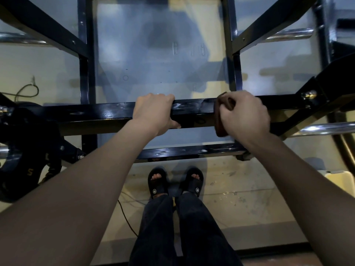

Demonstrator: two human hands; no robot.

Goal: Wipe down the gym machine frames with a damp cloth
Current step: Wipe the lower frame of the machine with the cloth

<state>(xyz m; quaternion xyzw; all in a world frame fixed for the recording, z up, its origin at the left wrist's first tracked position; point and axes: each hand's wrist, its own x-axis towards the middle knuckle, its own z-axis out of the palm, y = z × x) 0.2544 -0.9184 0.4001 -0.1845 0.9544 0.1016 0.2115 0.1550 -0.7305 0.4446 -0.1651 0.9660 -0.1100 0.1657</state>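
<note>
Nearest us, below our 2 forearms, our feet in black sandals [175, 182] stand on the pale floor [240, 198]. Just beyond them runs a lower black crossbar [184, 151], streaked with wet marks.

Above that lies the bar we are working on, the upper crossbar [107, 114] of the black frame, its long axis running left to right across our view. Our left hand [153, 112] grips it from above, fingers curled over the far edge and the thumb along the near face, steadying us. Our right hand [245, 114] is on the same bar, just to the right, fingers curled round a dark reddish cloth [222, 116] pressed against the bar's top and near face. The hand is blurred, so we cannot tell the exact finger placement.

We judge that the stroke ahead follows the bar's length: between our hands it shows wet smears, and rightward it reaches the bolted joint [308, 95]. Farther off, 2 black uprights [85, 81] rise toward diagonal braces [48, 29].
</note>
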